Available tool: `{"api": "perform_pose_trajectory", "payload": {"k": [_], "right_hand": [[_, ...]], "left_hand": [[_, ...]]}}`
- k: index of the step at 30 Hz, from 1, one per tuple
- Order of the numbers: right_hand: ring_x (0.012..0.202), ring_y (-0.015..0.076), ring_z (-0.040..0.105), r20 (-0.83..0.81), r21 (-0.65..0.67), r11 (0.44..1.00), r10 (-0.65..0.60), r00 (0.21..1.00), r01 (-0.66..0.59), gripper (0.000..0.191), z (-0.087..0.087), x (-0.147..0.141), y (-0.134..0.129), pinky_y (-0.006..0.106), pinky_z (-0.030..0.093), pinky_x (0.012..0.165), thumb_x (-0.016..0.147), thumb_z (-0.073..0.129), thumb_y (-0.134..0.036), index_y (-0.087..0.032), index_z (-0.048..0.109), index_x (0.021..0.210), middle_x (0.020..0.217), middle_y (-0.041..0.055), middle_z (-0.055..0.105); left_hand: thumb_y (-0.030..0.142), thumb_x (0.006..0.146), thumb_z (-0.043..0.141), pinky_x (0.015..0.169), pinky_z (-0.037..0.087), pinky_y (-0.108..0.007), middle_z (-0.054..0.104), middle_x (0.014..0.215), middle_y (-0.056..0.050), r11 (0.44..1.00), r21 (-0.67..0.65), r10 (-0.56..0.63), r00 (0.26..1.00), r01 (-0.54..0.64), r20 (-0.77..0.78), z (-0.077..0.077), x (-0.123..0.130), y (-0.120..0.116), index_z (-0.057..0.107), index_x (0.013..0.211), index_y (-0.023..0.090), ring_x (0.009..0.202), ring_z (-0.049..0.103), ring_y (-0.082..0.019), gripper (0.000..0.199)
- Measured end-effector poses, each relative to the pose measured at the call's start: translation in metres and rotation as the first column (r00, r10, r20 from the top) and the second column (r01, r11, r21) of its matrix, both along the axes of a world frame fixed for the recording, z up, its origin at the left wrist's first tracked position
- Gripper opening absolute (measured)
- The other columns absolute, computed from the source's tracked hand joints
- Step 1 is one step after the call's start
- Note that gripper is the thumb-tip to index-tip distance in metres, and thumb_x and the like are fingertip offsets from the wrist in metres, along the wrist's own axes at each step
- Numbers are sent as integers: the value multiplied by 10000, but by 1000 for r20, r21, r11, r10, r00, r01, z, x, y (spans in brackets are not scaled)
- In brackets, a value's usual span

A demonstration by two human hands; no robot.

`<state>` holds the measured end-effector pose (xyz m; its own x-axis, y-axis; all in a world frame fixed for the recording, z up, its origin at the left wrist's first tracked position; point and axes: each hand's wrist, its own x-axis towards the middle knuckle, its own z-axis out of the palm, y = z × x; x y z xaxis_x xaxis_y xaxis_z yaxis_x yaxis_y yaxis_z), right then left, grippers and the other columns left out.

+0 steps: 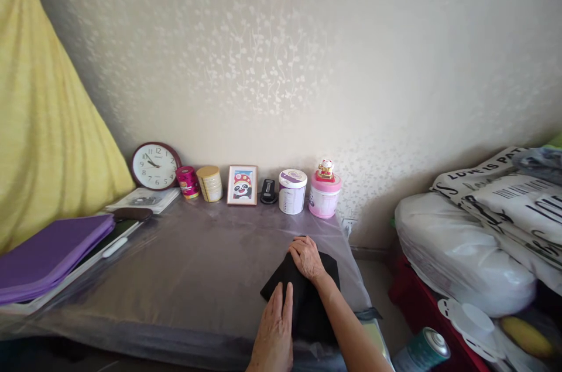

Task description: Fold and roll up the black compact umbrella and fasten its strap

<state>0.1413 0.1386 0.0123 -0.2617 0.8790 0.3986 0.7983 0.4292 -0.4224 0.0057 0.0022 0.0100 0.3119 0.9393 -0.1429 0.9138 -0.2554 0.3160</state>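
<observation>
A piece of black cloth (318, 313), partly folded, lies near the front right corner of the plastic-covered table. My left hand (276, 325) rests against its near left side, fingers stretched out, thumb side by the cloth. Over the far edge of a raised fold, my right hand (306, 258) has its fingers bent around the cloth. Part of the fabric is hidden beneath both hands and the right forearm.
Along the wall stand a clock (156, 166), a picture frame (242, 186), a white tub (292, 191) and a pink tub (325, 196) bearing a figurine. Purple folders (52, 255) lie at left. Beyond the table's right edge are a spray can (424, 348) and a bagged bundle (461, 249).
</observation>
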Motion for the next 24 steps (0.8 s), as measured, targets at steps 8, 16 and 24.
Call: {"api": "perform_pose_trajectory", "payload": {"k": [8,16,24], "right_hand": [[1016,193,548,-22,23,980,-198,980,198,267,1,10,15,329,358,917,874,408,-223,-214,672,917,1067,56,655],[1021,230,560,-326,15,944,-306,895,328,276,-13,58,-22,376,385,930,761,417,-194,-176,664,883,1058,97,647],[856,233,633,-680,-274,907,-419,602,321,287,-29,109,-54,346,465,822,668,516,-379,-192,680,811,853,58,703]], "left_hand": [[-34,647,393,1048,244,-321,214,1468,-125,998,-18,61,998,-60,11,5,-1,-1,17,1413,163,1316,254,-234,876],[23,678,448,898,372,-392,440,1301,-107,988,83,135,990,-131,-44,9,-1,-2,35,1415,267,1130,453,-291,880],[41,700,410,859,413,-276,454,1282,-131,993,66,84,971,-101,224,12,-16,4,72,1426,171,1034,550,-206,812]]}}
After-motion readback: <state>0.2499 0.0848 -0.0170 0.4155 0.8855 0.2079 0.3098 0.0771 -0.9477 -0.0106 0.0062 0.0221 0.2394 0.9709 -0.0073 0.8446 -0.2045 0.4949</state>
